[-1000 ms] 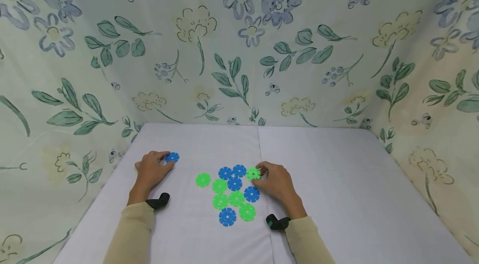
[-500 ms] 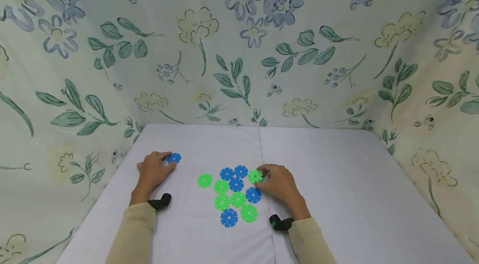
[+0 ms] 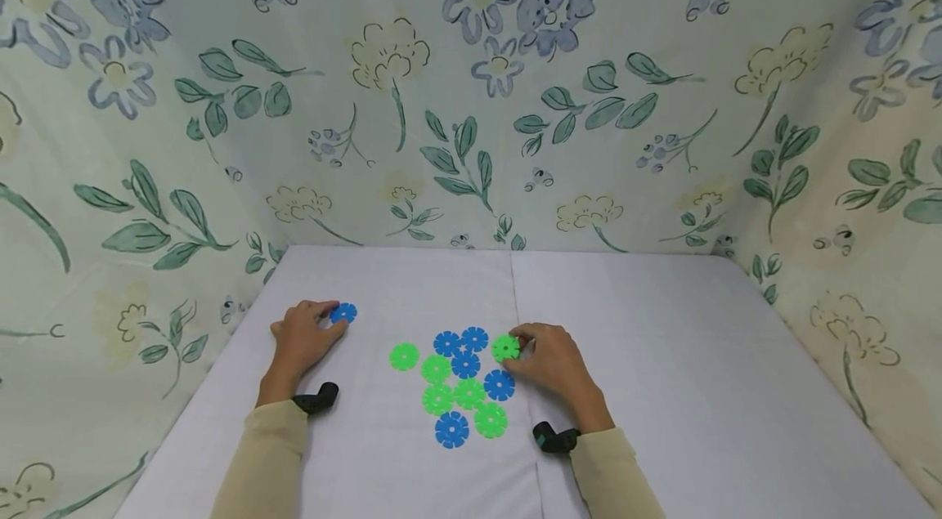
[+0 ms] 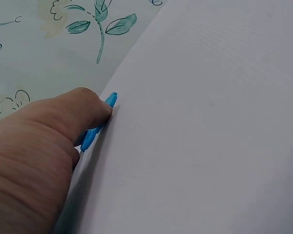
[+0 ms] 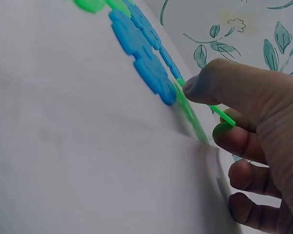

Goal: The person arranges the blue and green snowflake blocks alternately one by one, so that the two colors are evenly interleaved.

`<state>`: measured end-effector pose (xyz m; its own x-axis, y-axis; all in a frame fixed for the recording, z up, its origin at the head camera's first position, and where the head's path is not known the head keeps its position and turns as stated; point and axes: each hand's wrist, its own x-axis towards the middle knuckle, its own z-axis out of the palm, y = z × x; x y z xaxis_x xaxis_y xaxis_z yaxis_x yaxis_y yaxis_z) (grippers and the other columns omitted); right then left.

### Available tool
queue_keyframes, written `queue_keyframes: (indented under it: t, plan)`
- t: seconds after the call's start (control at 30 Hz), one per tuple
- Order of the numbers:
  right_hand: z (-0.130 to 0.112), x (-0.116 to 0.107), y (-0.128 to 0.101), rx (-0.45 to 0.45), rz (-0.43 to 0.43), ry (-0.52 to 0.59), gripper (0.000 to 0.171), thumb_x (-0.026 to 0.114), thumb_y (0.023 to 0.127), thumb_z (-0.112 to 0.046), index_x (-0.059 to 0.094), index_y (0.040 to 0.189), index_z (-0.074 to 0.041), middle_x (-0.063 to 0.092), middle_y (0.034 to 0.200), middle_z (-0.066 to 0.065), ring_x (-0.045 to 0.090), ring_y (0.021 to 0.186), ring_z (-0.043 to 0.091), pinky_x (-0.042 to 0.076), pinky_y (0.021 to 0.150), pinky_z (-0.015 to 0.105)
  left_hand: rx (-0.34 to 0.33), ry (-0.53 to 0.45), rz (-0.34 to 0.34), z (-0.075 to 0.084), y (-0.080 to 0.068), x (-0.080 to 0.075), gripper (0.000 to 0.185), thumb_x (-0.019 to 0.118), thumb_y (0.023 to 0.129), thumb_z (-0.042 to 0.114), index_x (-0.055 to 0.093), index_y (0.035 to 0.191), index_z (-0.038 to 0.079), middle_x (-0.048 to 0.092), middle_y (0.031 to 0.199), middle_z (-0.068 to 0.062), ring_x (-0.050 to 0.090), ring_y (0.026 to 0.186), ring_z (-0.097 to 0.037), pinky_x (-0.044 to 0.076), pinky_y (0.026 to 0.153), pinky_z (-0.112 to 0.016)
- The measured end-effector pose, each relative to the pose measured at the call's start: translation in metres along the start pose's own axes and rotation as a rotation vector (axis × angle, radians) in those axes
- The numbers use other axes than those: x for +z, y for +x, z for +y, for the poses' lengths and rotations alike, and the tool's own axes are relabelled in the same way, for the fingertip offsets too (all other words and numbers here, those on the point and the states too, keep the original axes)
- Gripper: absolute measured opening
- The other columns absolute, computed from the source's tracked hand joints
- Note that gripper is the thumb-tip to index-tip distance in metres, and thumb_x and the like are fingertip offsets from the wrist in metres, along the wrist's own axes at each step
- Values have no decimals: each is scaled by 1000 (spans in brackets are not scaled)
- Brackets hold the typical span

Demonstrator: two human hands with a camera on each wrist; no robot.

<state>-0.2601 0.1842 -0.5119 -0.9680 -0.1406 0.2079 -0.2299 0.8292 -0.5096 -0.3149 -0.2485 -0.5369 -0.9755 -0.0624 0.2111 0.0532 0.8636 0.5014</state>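
Observation:
My left hand (image 3: 305, 335) is at the left side of the table, where its thumb and fingertips pinch a blue notched plastic disc (image 3: 343, 313). The left wrist view shows that blue disc (image 4: 112, 100) edge-on, partly hidden by the thumb. My right hand (image 3: 548, 360) pinches a green notched disc (image 3: 505, 348) by its right edge, beside a loose cluster of discs. In the right wrist view the pinched green disc (image 5: 222, 115) is tilted slightly off the cloth, casting a green tint below it. Close to it lies a blue disc (image 3: 499, 385).
Blue discs (image 3: 465, 364) and green discs (image 3: 469, 393) lie flat together mid-table on the white cloth (image 3: 648, 372). A single green disc (image 3: 404, 356) lies at their left. A floral curtain (image 3: 471, 127) surrounds the back and sides. A fold line runs down the cloth.
The green disc in my right hand has shifted slightly right, away from the blue discs beside it. My left hand stays with its blue disc. The head view has drifted a little.

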Motion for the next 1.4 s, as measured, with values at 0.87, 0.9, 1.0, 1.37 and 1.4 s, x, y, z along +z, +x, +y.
queue_keyframes:
  t: [0.87, 0.9, 1.0, 1.37, 1.4]
  plan:
    - [-28, -6, 25, -167, 220, 48, 42, 84, 75, -45, 76, 110, -23, 69, 89, -4, 52, 66, 6, 42, 57, 24, 34, 22, 48, 1, -1, 9, 50, 69, 90, 43, 66, 133, 18, 64, 126, -18, 55, 116, -38, 30, 82, -50]
    - [-32, -4, 29, -173, 217, 62, 42, 84, 76, -46, 76, 111, -23, 69, 89, -4, 53, 66, 6, 43, 56, 25, 30, 28, 53, 0, -1, 7, 50, 69, 90, 43, 66, 133, 17, 63, 127, -18, 55, 116, -38, 30, 82, -51]
    - [-44, 4, 42, -198, 205, 99, 42, 81, 78, -48, 75, 113, -24, 70, 91, -2, 54, 67, 5, 44, 57, 24, 16, 39, 68, -4, -4, 2, 49, 70, 90, 40, 66, 133, 16, 63, 126, -19, 54, 116, -39, 30, 82, -52]
    - [-79, 22, 74, -199, 162, 181, 44, 79, 81, -49, 74, 115, -22, 72, 95, 4, 59, 72, 8, 47, 60, 25, 11, 25, 53, -3, -4, 2, 49, 69, 91, 42, 65, 134, 17, 63, 126, -18, 54, 115, -38, 29, 80, -49]
    - [-82, 22, 76, -193, 160, 186, 44, 79, 81, -49, 74, 116, -22, 72, 95, 4, 59, 72, 9, 47, 60, 26, 17, 23, 53, -1, -2, 3, 49, 69, 91, 42, 65, 134, 17, 64, 125, -18, 54, 114, -38, 28, 80, -49]
